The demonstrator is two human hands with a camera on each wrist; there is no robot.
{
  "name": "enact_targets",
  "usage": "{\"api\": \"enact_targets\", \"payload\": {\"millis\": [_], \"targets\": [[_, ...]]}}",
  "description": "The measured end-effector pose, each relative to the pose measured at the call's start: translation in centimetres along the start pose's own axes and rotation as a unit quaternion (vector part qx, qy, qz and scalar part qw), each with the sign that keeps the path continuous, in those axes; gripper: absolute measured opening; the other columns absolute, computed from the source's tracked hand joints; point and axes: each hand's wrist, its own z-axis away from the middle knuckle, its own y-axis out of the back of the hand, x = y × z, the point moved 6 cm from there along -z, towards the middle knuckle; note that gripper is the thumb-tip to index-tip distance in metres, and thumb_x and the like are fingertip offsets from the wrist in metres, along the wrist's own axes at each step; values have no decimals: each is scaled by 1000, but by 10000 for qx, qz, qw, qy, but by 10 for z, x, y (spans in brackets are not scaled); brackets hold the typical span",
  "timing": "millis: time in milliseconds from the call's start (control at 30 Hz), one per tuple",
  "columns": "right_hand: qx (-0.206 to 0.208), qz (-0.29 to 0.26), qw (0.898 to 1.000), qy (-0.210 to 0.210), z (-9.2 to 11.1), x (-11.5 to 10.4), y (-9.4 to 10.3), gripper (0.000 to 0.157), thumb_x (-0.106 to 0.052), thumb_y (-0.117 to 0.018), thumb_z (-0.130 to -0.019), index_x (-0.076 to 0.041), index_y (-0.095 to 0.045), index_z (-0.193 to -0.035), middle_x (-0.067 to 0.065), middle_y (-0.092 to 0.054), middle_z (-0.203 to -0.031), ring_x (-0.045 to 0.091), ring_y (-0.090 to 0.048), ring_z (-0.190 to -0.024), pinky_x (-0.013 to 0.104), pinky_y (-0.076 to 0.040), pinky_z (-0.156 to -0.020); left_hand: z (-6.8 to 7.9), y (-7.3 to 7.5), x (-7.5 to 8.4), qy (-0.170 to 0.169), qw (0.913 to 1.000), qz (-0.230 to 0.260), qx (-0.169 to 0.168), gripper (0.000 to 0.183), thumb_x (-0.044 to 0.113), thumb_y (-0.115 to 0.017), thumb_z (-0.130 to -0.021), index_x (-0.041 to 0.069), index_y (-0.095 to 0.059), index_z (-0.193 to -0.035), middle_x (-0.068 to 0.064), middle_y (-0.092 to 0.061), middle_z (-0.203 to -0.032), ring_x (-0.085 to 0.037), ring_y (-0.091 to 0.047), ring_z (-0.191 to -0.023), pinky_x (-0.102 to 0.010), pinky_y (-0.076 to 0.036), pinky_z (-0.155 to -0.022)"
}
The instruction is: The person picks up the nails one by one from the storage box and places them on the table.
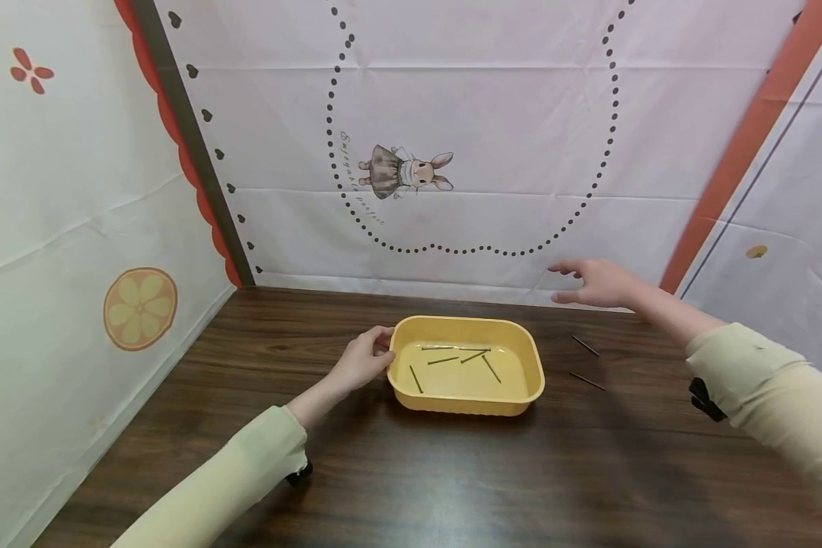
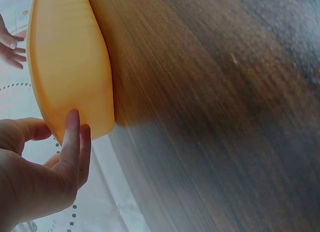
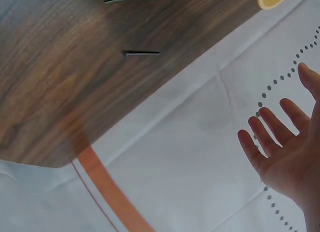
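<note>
A yellow plastic basin (image 1: 462, 406) sits on the dark wooden table, with several dark nails (image 1: 491, 369) scattered over its floor. My left hand (image 1: 359, 361) grips the basin's left end: in the left wrist view the thumb lies at the rim and the fingers (image 2: 73, 137) press the outer wall. To the right of the basin, two loose nails lie on the table, a farther nail (image 1: 585, 345) and a nearer nail (image 1: 587, 381). Beyond them my right hand (image 1: 599, 283) hovers over the back of the table, fingers spread, holding nothing.
White printed cloth (image 1: 479, 137) hangs behind the table (image 1: 452, 472) and along both sides. The table's back edge runs close behind the basin. Dark bands with black clips (image 1: 707, 399) are worn at the sleeves.
</note>
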Motion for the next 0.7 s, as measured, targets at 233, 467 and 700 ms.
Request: {"api": "enact_targets", "payload": {"millis": [233, 467, 700], "targets": [[-44, 103, 9999, 119, -7, -11, 4, 62, -36, -71, -88, -5, -54, -139, 27, -61, -131, 43, -60, -119, 58, -50, -96, 0, 0, 0, -18, 10000, 2, -13, 48, 5, -59, -94, -1, -50, -140, -19, -64, -120, -24, -69, -99, -29, -63, -69], [-75, 98, 9992, 372, -12, -23, 5, 62, -31, -74, -85, -7, -55, -139, 23, -64, -130, 40, -60, -119, 57, -50, -98, 0, 0, 0, -42, 10000, -5, -5, 48, 4, -59, -94, -1, -49, -141, -20, -64, -120, -25, -70, -99, -28, -63, -67], [-352, 99, 9973, 635, -17, -39, 4, 63, -30, -78, -82, -8, -57, -137, 20, -65, -129, 39, -62, -118, 56, -50, -98, 0, 0, 0, -41, 10000, 27, -11, 48, 5, -59, -94, -1, -49, -141, -21, -63, -122, -25, -69, -100, -31, -63, -69]]}}
